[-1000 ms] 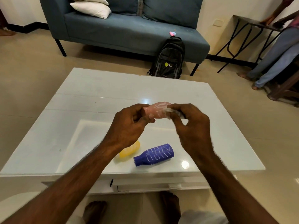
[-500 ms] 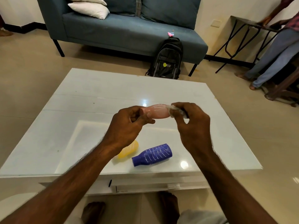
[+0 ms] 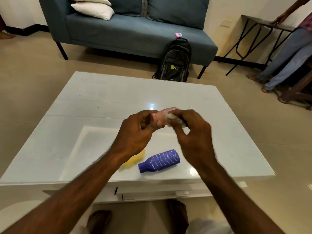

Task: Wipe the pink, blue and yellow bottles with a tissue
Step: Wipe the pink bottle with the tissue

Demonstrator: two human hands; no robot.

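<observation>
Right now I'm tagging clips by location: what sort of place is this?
Probably a home living room: a blue sofa with pillows, a low white table, a backpack on the tiled floor.

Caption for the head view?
Left hand holds pink plastic bottle, right hand wipes with white tissue; blue bottle, yellow bottle lie on white table.

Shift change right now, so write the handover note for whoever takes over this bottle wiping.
Left hand grips the pink plastic bottle by one end, lifted above the glossy white table.
Right hand pinches the crumpled white tissue against that bottle's body.
Blue ribbed plastic bottle lies on its side near the table's front edge; yellow plastic bottle lies beside it, partly hidden by the left wrist.
Done: pink wipe under way.
Left: finish pink, then wipe blue and yellow.
</observation>
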